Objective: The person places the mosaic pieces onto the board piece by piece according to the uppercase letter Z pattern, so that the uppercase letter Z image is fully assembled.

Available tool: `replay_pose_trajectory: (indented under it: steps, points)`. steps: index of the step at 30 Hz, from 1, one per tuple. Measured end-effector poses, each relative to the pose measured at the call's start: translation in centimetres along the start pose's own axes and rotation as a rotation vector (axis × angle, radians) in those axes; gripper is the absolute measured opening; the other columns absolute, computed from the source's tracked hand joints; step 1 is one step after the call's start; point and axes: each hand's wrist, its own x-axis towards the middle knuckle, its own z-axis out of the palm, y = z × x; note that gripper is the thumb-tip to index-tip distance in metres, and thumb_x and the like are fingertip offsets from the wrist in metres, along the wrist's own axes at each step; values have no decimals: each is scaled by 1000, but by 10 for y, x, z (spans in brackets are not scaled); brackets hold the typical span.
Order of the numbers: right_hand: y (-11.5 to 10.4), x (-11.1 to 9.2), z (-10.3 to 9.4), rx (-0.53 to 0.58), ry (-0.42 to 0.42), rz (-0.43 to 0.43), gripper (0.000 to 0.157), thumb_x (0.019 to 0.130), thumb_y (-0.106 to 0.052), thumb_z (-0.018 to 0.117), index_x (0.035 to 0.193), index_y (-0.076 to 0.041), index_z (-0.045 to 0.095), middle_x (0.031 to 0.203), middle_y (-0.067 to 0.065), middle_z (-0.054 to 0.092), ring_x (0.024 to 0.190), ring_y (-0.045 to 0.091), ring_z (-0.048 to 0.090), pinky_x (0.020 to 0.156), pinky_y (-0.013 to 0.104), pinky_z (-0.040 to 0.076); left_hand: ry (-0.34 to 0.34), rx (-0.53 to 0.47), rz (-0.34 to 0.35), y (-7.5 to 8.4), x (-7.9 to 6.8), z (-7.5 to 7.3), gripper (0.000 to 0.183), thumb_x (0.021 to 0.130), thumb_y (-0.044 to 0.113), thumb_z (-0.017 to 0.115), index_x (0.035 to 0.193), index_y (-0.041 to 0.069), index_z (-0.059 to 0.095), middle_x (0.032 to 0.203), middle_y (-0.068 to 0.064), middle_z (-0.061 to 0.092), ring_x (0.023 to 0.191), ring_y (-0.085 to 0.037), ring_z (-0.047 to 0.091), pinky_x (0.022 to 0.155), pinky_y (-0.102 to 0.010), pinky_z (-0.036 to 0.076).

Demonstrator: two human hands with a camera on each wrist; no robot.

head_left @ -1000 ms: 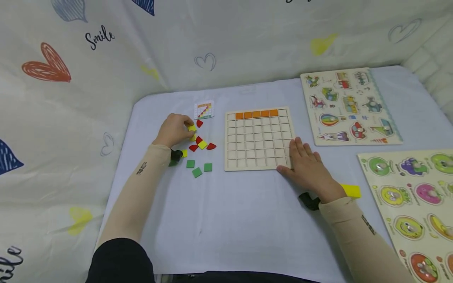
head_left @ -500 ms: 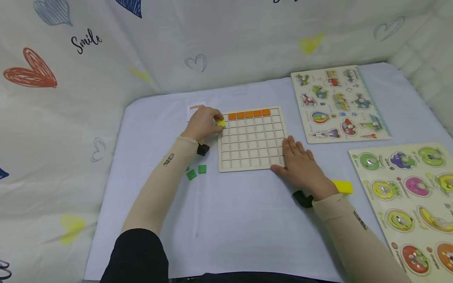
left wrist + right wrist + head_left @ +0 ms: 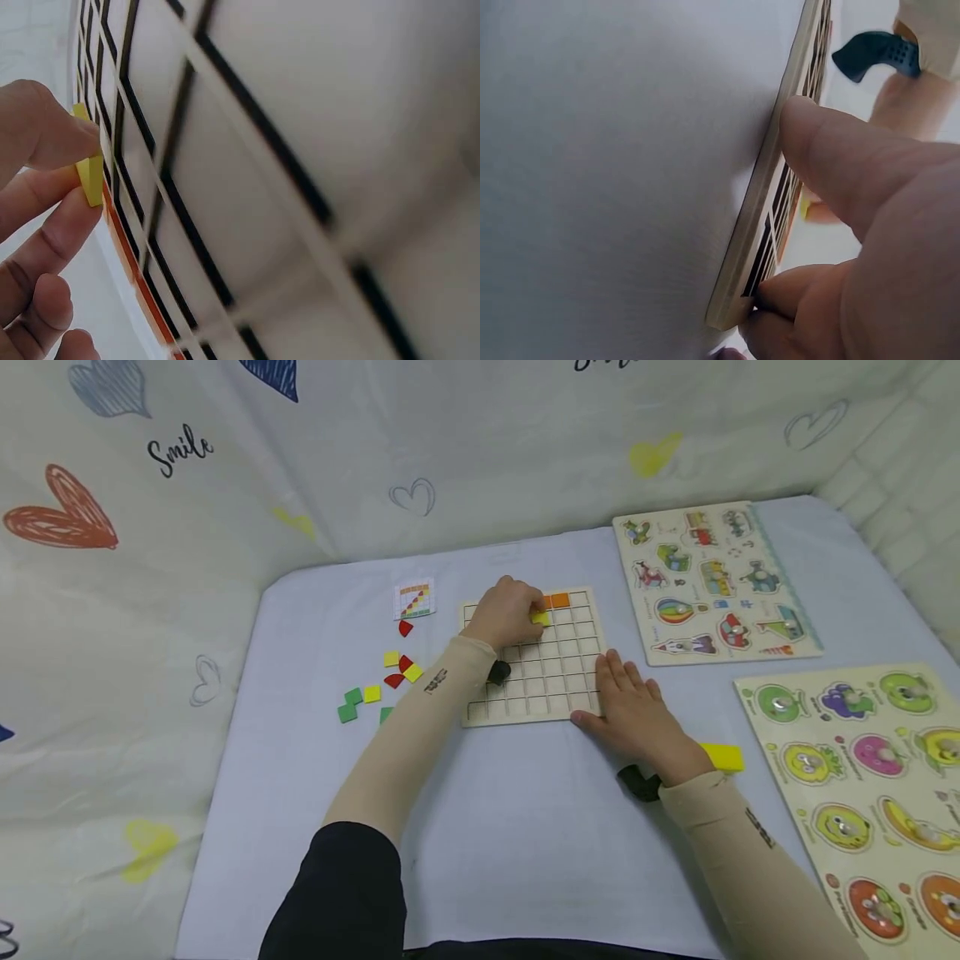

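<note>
My left hand (image 3: 506, 612) pinches a yellow square tile (image 3: 91, 176) between thumb and fingers, over the upper part of the wooden grid board (image 3: 555, 681). Just beyond the tile, orange tiles (image 3: 557, 601) line the board's top row; the hand hides part of that row in the head view. My right hand (image 3: 637, 718) lies with fingers straight on the board's right edge, thumb at its lower right corner. In the right wrist view, the thumb (image 3: 810, 135) touches the board's side rim (image 3: 742, 247).
Left of the board lie red pieces (image 3: 406, 628), yellow squares (image 3: 372, 694) and green squares (image 3: 347, 713), below a small pattern card (image 3: 414, 599). Two picture puzzle boards (image 3: 806, 652) (image 3: 757, 693) stand at the right. A yellow block (image 3: 722, 757) lies by the right wrist.
My left hand has picked a yellow tile from the loose pieces and carried it right, over the grid board. My right hand has stayed on the board's edge. The head view has shifted slightly.
</note>
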Motion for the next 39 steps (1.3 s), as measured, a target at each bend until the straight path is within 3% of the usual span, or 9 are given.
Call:
replay_pose_trajectory:
  steps: [8,20,25,33,39]
  points:
    - [-4,3,4,-6,8,-9,100,103,-51,57,164,5,0,173,26,-7,159,53,0,124,74,5,-17,26,10,14,11,7,30,96,21,71,125,17,76,123,2,75,116,-20,58,100,-34,52]
    - [-6,1,2,-8,4,-8,101,103,-52,56,164,5,0,173,25,-7,159,53,1,124,73,5,-15,151,46,26,12,6,26,102,30,68,125,22,77,125,2,74,110,-20,59,95,-34,55]
    - [-4,2,2,-11,4,-5,100,103,-50,56,164,5,0,173,25,-7,159,53,1,125,73,5,-6,146,29,26,15,7,24,101,30,68,123,22,77,123,2,73,111,-20,59,95,-35,55]
    - [-3,1,0,-18,-11,13,98,104,-48,55,164,5,-2,173,24,-10,159,52,-1,125,73,4,11,117,-2,16,17,10,30,101,33,68,128,22,74,126,3,71,116,-20,59,97,-36,54]
    - [-4,2,-1,-23,-21,15,99,104,-48,55,163,5,-3,173,25,-10,159,53,-1,125,73,4,67,77,-31,-10,-4,0,29,100,32,70,125,19,75,122,-1,73,112,-23,59,94,-36,54]
